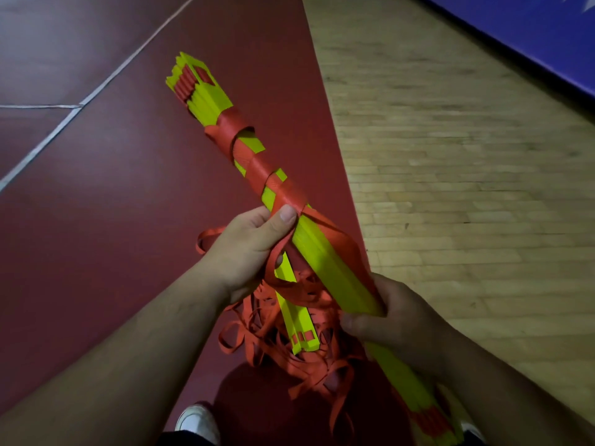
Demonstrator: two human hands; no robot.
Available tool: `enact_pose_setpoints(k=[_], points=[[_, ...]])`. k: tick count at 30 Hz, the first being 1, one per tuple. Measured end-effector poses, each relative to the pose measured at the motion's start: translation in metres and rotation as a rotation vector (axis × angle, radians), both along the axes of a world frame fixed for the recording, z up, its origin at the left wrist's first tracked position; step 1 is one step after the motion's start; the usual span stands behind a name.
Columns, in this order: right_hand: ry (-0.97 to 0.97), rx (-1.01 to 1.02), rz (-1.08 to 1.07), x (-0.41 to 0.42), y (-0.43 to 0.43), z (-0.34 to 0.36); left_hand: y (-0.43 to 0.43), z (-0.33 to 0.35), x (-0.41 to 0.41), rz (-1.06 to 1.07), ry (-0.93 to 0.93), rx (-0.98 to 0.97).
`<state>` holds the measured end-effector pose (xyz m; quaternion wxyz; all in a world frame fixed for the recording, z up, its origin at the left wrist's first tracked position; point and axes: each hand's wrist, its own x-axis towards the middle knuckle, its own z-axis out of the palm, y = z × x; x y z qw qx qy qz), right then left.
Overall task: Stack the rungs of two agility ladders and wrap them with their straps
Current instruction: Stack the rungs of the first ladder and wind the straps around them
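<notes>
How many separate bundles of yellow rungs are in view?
2. The large bundle runs diagonally, gripped by the left hand and right hand; the small bundle hangs below it among loose straps. Others may be hidden.

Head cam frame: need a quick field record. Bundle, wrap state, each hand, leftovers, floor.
bundle: yellow rung stack, held diagonally off the floor
wrap: orange strap wound round the far part, down to the left thumb; near part bare
left hand: grips mid-stack, thumb pinning the strap
right hand: grips the lower stack
leftovers: loose strap tangle and unstacked rungs hanging below
floor: red court surface, wood boards to the right
</notes>
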<state>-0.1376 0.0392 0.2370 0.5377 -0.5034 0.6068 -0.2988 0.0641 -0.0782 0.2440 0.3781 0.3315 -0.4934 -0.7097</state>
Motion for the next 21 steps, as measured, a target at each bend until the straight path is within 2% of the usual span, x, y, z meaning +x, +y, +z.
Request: enact_pose_setpoints(k=[3, 6, 8, 11, 13, 15, 18, 20, 21], points=[[-0.327, 0.130, 0.075, -0.003, 0.000, 0.007, 0.001, -0.003, 0.002, -0.032, 0.079, 0.009], [-0.558, 0.236, 0.125, -0.005, 0.002, 0.007, 0.004, -0.002, 0.003, -0.106, 0.156, 0.035], [-0.660, 0.294, 0.178, -0.005, 0.003, 0.007, 0.007, 0.004, 0.002, -0.085, 0.124, 0.083], [-0.686, 0.316, 0.203, -0.007, 0.004, 0.007, 0.009, 0.004, -0.002, 0.009, 0.031, 0.070], [-0.624, 0.301, 0.173, -0.011, 0.002, 0.010, 0.008, 0.002, -0.006, 0.043, 0.014, 0.017], [-0.466, 0.240, 0.161, -0.014, 0.001, 0.015, 0.007, 0.005, -0.007, 0.103, 0.011, 0.002], [-0.012, 0.135, 0.152, -0.009, -0.001, 0.015, 0.005, 0.008, -0.007, 0.238, -0.108, -0.076], [0.311, 0.038, 0.059, 0.001, 0.001, 0.009, 0.006, 0.008, -0.006, 0.278, -0.203, -0.152], [0.406, -0.037, -0.001, 0.006, 0.001, 0.005, 0.006, 0.006, -0.007, 0.276, -0.229, -0.173]])
